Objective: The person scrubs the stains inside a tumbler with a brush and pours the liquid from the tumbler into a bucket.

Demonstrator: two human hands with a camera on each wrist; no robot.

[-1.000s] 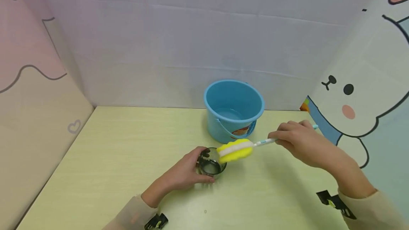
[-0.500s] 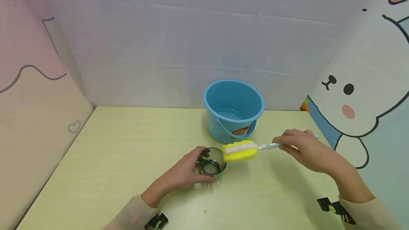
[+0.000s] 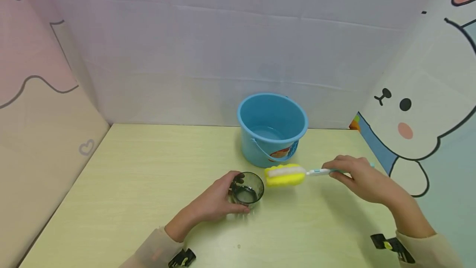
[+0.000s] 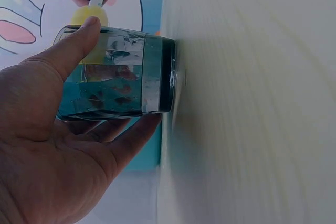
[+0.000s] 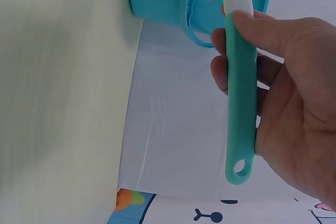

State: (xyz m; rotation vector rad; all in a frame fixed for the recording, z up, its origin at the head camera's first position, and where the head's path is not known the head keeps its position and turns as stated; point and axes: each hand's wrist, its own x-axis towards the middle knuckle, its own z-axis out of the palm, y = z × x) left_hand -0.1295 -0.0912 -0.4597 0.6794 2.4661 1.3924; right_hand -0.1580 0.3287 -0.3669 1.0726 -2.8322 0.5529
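Observation:
A dark, see-through drinking glass (image 3: 253,189) stands upright on the table, mouth up. My left hand (image 3: 217,199) grips it from the left; in the left wrist view the thumb lies along one side of the glass (image 4: 123,77) and the fingers go round the other. My right hand (image 3: 362,179) pinches the green-and-white handle (image 5: 241,93) of a sponge cup brush between thumb and fingers. The brush's yellow-and-white sponge head (image 3: 285,175) points left, held level above the table just right of the glass rim, with a small gap between them.
Behind the glass and brush stands a light blue bucket (image 3: 247,146) with its handle hanging down the front. A pale wall sheet (image 3: 186,53) rises at the table's (image 3: 130,177) back edge, and printed panels stand at both sides.
The brush and my right hand have moved to the right and slightly down, so the sponge head no longer overlaps the glass. My left hand and the glass stay put.

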